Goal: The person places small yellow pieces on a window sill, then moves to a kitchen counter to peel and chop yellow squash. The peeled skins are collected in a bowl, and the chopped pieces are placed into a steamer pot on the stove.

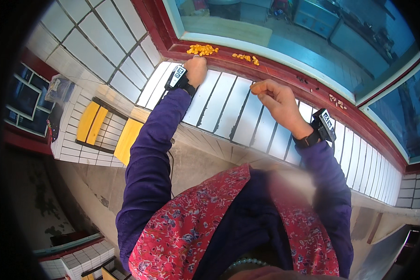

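Note:
My left hand (196,69) is curled closed just below a heap of small orange pieces (202,49) on the dark red window sill (275,70); whatever it holds is hidden. A smaller orange group (245,58) lies to its right. My right hand (273,100) is pinched above the white tiled ledge (226,107), with something too small to make out at its fingertips. Small dark pieces (308,82) and pale pieces (337,101) lie farther right along the sill. Both wrists carry black strapped devices.
A window (294,28) with a room behind it borders the sill. A tiled wall (98,42) stands at the left, beside yellow boards (91,121) on lower tiling and a clear plastic bag (59,87). A concrete floor (93,196) lies below the ledge.

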